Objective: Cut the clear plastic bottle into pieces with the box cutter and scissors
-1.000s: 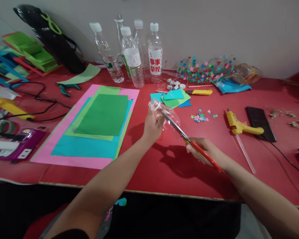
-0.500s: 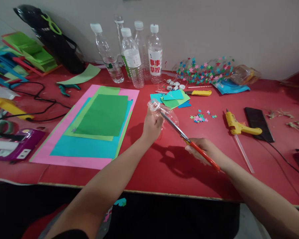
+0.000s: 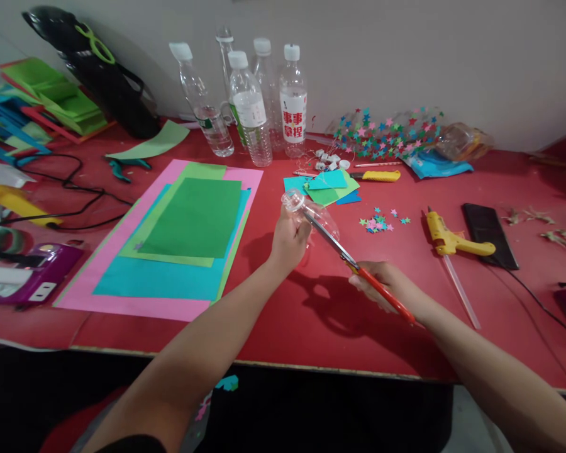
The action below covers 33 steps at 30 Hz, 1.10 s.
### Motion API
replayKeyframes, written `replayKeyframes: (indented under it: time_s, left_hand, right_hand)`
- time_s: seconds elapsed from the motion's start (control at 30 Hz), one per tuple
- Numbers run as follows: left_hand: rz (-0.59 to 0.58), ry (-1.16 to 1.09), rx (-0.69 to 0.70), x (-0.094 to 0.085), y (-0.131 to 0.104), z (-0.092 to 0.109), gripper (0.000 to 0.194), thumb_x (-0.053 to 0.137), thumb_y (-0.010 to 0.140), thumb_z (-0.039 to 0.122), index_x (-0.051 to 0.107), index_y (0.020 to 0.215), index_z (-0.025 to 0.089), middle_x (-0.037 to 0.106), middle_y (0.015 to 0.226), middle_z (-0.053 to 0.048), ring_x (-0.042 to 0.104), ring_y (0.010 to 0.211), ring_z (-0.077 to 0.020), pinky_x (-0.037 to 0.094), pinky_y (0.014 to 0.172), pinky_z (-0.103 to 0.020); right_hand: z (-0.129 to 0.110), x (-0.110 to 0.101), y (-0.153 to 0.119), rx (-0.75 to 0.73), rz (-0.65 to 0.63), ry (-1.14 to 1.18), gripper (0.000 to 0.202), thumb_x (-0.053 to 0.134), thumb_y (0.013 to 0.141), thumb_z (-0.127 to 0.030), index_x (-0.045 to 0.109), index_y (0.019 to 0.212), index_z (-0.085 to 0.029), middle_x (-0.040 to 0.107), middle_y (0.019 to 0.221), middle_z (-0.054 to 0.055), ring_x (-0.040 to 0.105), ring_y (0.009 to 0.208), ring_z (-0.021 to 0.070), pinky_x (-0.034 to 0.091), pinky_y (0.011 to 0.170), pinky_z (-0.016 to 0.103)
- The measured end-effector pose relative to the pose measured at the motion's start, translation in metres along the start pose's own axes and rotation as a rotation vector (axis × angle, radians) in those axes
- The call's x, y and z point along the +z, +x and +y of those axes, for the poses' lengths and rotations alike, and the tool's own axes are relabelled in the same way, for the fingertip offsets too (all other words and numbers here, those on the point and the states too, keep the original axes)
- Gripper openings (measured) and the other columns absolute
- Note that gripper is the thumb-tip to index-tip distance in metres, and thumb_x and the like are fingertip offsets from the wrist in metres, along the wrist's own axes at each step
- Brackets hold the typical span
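Note:
My left hand [image 3: 288, 238] grips a clear plastic bottle top [image 3: 324, 217], its open neck tilted up and away to the left. Scissors [image 3: 332, 242] with red handles are in my right hand [image 3: 382, 286], fingers wrapped round the grips. The blades point up-left and reach the clear plastic close to my left thumb. Whether they cut into it or only lie against it, I cannot tell. Behind the bottle top lie small blue and green paper pieces [image 3: 332, 181].
Stacked coloured paper [image 3: 193, 217] lies at left. Several plastic bottles [image 3: 252, 113] stand by the wall. A yellow cutter [image 3: 381, 177], paper stars [image 3: 377, 223], a yellow glue gun [image 3: 453, 239] and a black phone [image 3: 489, 234] are at right. The red table's front edge [image 3: 311, 370] is near me.
Very little differs. The bottle top and my left hand have shifted slightly; my right hand keeps the scissors in nearly the same place.

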State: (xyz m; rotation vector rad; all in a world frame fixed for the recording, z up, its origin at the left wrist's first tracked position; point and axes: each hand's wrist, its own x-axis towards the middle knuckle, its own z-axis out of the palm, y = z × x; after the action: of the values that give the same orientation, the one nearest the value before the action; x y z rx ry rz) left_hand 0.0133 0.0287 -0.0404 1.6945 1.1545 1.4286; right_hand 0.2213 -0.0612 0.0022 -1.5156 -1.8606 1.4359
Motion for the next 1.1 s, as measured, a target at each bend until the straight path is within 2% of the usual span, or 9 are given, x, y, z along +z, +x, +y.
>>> replayKeyframes:
  time_s: [0.2, 0.43, 0.53, 0.63, 0.7, 0.83, 0.97, 1.1]
  left_hand:
    - [0.005, -0.063, -0.027, 0.001, 0.0, 0.002, 0.017, 0.055, 0.092, 0.038, 0.06, 0.095, 0.021, 0.073, 0.096, -0.009, 0.068, 0.092, -0.0231, 0.051, 0.088, -0.039]
    - [0.022, -0.195, -0.091, 0.004, 0.001, -0.001, 0.02, 0.06, 0.09, 0.042, 0.059, 0.095, 0.022, 0.071, 0.092, -0.007, 0.067, 0.092, -0.0216, 0.05, 0.092, -0.037]
    - [0.123, -0.318, -0.18, 0.004, 0.008, -0.009, 0.017, 0.061, 0.09, 0.038, 0.057, 0.095, 0.022, 0.069, 0.092, -0.005, 0.066, 0.091, -0.0197, 0.05, 0.09, -0.036]
    - [0.212, -0.483, -0.308, 0.003, 0.014, -0.011, 0.015, 0.064, 0.086, 0.032, 0.056, 0.094, 0.021, 0.066, 0.088, -0.002, 0.066, 0.085, -0.0172, 0.052, 0.084, -0.034]
    - [0.172, -0.611, -0.411, 0.004, 0.015, -0.006, 0.018, 0.066, 0.082, 0.028, 0.055, 0.094, 0.021, 0.064, 0.085, 0.0, 0.066, 0.08, -0.0164, 0.053, 0.079, -0.033]
    - [0.004, -0.781, -0.575, 0.009, 0.007, 0.011, 0.027, 0.071, 0.074, 0.03, 0.056, 0.095, 0.019, 0.066, 0.085, -0.001, 0.068, 0.081, -0.018, 0.054, 0.076, -0.034]
    - [-0.155, -0.805, -0.672, 0.016, -0.005, 0.024, 0.03, 0.072, 0.074, 0.03, 0.057, 0.097, 0.018, 0.068, 0.089, -0.004, 0.068, 0.086, -0.0198, 0.054, 0.08, -0.035]
    - [-0.281, -0.771, -0.698, 0.02, -0.014, 0.028, 0.028, 0.071, 0.077, 0.032, 0.059, 0.099, 0.02, 0.069, 0.096, -0.006, 0.068, 0.091, -0.0215, 0.055, 0.079, -0.037]
  right_hand:
    - [-0.002, 0.002, 0.0, 0.009, 0.007, 0.001, 0.055, 0.059, 0.082, -0.069, 0.035, 0.063, -0.023, 0.034, 0.054, -0.007, 0.031, 0.05, 0.0091, 0.023, 0.048, 0.025]
    - [0.002, 0.0, 0.003, 0.006, -0.015, 0.025, 0.051, 0.057, 0.083, -0.069, 0.042, 0.067, -0.023, 0.035, 0.055, -0.007, 0.032, 0.05, 0.0094, 0.025, 0.048, 0.025]
    - [0.003, -0.001, 0.006, 0.0, -0.026, -0.021, 0.05, 0.059, 0.082, -0.067, 0.043, 0.066, -0.022, 0.035, 0.057, -0.006, 0.032, 0.051, 0.0094, 0.025, 0.049, 0.025]
    - [0.004, -0.002, 0.009, -0.004, 0.11, -0.093, 0.053, 0.065, 0.076, -0.067, 0.042, 0.061, -0.021, 0.035, 0.058, -0.006, 0.032, 0.053, 0.0092, 0.026, 0.05, 0.025]
    - [0.005, -0.002, 0.01, 0.006, 0.233, -0.049, 0.052, 0.065, 0.074, -0.068, 0.044, 0.063, -0.021, 0.037, 0.056, -0.006, 0.035, 0.051, 0.0095, 0.028, 0.049, 0.025]
    - [0.006, -0.004, 0.013, 0.054, 0.398, 0.16, 0.048, 0.061, 0.076, -0.068, 0.05, 0.068, -0.022, 0.043, 0.045, -0.006, 0.044, 0.043, 0.0125, 0.036, 0.047, 0.027]
    - [0.009, -0.006, 0.02, 0.082, 0.452, 0.214, 0.041, 0.066, 0.072, -0.061, 0.053, 0.072, -0.022, 0.047, 0.046, -0.006, 0.046, 0.042, 0.0129, 0.037, 0.046, 0.026]
    - [0.011, -0.005, 0.025, 0.022, 0.502, 0.063, 0.041, 0.065, 0.067, -0.059, 0.049, 0.066, -0.021, 0.045, 0.055, -0.005, 0.04, 0.051, 0.0109, 0.032, 0.049, 0.025]
